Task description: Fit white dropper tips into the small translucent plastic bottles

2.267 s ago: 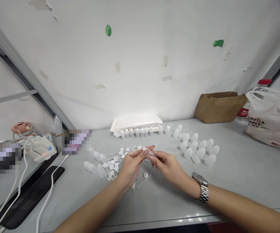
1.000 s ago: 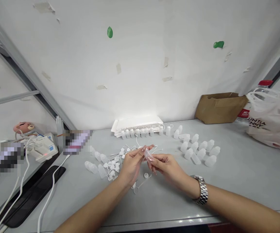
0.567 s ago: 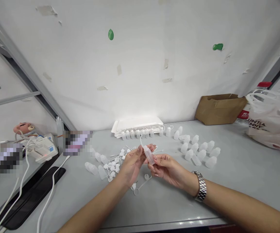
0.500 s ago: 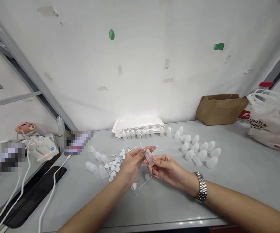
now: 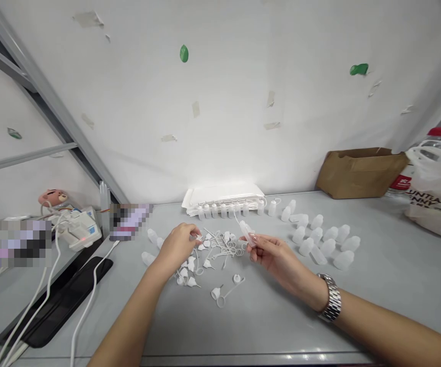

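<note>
The right hand [image 5: 277, 257] pinches a small translucent white plastic bottle [image 5: 245, 232], tilted, a thin white strap [image 5: 236, 216] rising from its top, above the smooth grey bench [image 5: 266, 326]. The left hand [image 5: 176, 250] has its fingers bent narrow at the scattered white needle-tipped plastic caps [image 5: 191, 263]; whether it grips one, I cannot tell. Capped translucent bottles [image 5: 223, 211] stand in a row by a flat white stack [image 5: 224, 192]

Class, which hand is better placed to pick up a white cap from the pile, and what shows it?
Probably the left hand: its fingers are right at the white caps, though whether they grip one is unclear. The right hand holds a small bottle.
</note>
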A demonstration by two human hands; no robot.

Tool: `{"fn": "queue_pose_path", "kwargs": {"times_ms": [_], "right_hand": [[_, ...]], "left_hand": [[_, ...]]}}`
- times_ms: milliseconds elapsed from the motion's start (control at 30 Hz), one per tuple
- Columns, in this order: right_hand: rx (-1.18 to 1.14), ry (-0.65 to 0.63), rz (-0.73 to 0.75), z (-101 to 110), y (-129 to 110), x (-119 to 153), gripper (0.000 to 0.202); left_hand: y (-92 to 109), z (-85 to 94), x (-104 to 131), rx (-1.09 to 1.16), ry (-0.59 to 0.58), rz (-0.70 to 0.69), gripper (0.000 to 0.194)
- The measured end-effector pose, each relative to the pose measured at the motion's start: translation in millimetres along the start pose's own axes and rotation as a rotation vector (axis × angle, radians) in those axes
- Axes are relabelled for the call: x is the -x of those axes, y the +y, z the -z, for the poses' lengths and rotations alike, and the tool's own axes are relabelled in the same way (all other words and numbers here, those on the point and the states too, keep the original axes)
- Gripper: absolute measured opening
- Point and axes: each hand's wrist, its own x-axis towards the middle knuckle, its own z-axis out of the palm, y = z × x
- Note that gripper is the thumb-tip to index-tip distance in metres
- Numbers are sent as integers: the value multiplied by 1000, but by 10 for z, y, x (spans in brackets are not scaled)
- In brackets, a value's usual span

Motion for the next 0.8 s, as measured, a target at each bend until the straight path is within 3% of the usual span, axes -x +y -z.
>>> {"fn": "queue_pose_path", "kwargs": {"times_ms": [333, 600, 800], "right_hand": [[48, -4, -2, 13, 56, -10, 23], [88, -15, -16, 0, 51, 7, 23], [135, -43, 9, 15, 27, 5, 23]], "left_hand": [[58, -216, 30, -133, -113, -133, 16], [36, -234, 0, -115, -80, -174, 11], [136, -133, 19, 104, -21, -121, 20]]}}
